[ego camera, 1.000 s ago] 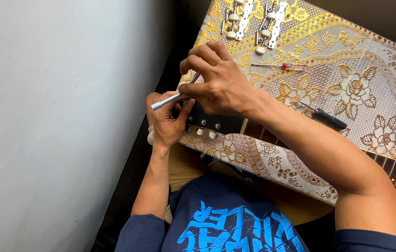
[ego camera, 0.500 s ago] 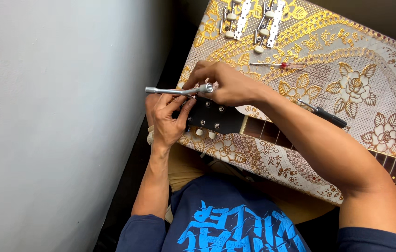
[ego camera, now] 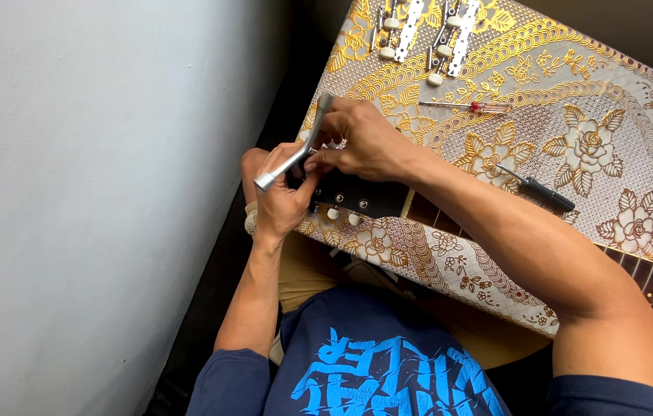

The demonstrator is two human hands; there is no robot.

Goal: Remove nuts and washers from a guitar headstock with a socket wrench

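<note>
A guitar lies across the table with its black headstock [ego camera: 361, 196] at the near left edge and its neck [ego camera: 650, 281] running to the right. My left hand [ego camera: 276, 196] grips the end of the headstock from below. My right hand [ego camera: 361, 142] holds a silver metal wrench [ego camera: 295, 154] over the headstock, its handle slanting from upper right down to the left. Cream tuner knobs [ego camera: 342, 217] stick out along the headstock's near side.
A gold floral lace cloth [ego camera: 573, 115] covers the table. On it lie two strips of tuners [ego camera: 419, 31] at the back, a small red-handled screwdriver [ego camera: 469, 106] and a black-handled screwdriver [ego camera: 538, 189]. A pale wall [ego camera: 95, 192] stands close on the left.
My right hand has swung the wrench handle around over the headstock, from pointing left and level to slanting down-left. My left hand has stayed on the headstock.
</note>
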